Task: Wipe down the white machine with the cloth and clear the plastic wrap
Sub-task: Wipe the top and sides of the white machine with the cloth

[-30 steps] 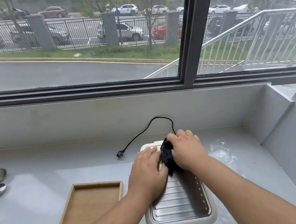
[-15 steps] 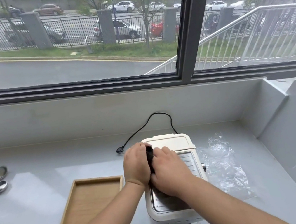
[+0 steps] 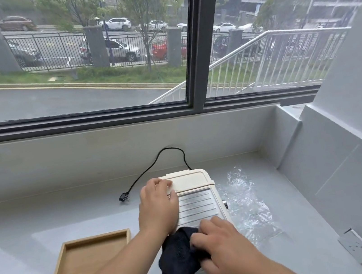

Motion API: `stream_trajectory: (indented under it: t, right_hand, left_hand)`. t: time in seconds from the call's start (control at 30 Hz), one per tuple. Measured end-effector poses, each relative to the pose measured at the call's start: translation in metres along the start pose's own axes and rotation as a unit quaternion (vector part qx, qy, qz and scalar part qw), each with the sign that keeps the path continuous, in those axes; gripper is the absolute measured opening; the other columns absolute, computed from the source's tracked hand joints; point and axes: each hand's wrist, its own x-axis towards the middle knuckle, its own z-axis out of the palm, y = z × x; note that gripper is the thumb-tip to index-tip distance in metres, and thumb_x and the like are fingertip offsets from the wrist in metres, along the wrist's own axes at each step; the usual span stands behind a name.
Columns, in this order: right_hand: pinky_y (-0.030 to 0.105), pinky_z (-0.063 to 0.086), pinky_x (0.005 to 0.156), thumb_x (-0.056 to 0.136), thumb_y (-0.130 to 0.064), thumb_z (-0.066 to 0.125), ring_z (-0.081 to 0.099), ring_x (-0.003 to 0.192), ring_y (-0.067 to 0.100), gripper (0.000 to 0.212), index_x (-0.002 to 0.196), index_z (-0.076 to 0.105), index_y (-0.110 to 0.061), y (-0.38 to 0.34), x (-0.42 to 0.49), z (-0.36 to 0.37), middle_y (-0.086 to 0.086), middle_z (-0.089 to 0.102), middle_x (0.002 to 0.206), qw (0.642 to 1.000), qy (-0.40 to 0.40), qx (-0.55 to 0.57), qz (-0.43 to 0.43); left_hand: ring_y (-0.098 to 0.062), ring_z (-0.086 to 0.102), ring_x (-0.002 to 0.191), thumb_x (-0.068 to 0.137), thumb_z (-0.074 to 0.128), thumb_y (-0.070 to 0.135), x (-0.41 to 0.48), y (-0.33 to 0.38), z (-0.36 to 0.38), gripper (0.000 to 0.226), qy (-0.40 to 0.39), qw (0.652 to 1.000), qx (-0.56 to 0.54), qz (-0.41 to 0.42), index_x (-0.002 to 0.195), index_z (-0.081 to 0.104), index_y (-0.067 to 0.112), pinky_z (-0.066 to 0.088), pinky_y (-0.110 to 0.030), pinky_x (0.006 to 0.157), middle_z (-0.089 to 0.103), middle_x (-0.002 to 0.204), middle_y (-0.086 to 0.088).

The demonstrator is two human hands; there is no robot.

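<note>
The white machine [image 3: 191, 183] stands on the grey counter, its ribbed metal top facing up. My left hand [image 3: 158, 208] lies flat on the machine's left side, fingers reaching the white lid, holding nothing. My right hand [image 3: 221, 247] presses a black cloth [image 3: 180, 259] onto the near end of the machine, and the cloth hangs over its front left edge. Clear crumpled plastic wrap [image 3: 247, 204] lies on the counter just right of the machine, untouched by either hand.
A shallow wooden tray [image 3: 82, 266] sits left of the machine. The machine's black power cord [image 3: 151, 167] loops against the back wall, its plug lying on the counter. A white socket plate [image 3: 357, 247] lies near the right wall. A window runs above the back ledge.
My right hand has dragged the cloth from the machine's far end down to its near end. My left hand has shifted toward the back lid. The view has tilted slightly.
</note>
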Motion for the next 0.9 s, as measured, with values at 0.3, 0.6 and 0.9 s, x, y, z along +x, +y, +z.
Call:
stream_trajectory:
  t: [0.3,0.6,0.9]
  right_hand:
    - [0.035,0.036,0.089,0.081,-0.030,0.045,0.035,0.096,0.021,0.019,0.099,0.050,-0.032,0.036,0.018,-0.005,-0.010,0.041,0.098,0.996,0.022,0.004,0.087]
    - [0.040,0.038,0.090,0.083,-0.029,0.043,0.039,0.098,0.024,0.027,0.108,0.052,-0.030,0.066,0.078,-0.010,-0.007,0.042,0.101,0.990,0.051,-0.006,0.129]
    - [0.042,0.040,0.084,0.087,-0.030,0.047,0.046,0.100,0.030,0.026,0.112,0.051,-0.025,0.074,0.125,-0.014,0.003,0.052,0.108,0.983,0.054,-0.028,0.170]
  left_hand:
    - [-0.030,0.047,0.115,0.098,0.062,0.026,-0.003,-0.007,0.007,0.020,0.055,0.997,0.035,0.049,0.112,0.073,0.016,0.046,-0.041,0.098,0.060,0.121,-0.004]
    - [-0.023,0.045,0.117,0.100,0.059,0.031,-0.001,-0.010,0.010,0.019,0.069,0.996,0.033,0.046,0.108,0.071,0.020,0.047,-0.036,0.093,0.057,0.120,0.003]
    - [-0.017,0.042,0.121,0.096,0.058,0.032,0.001,-0.010,0.009,0.023,0.051,0.997,0.046,0.045,0.114,0.071,0.026,0.043,-0.031,0.096,0.054,0.121,0.009]
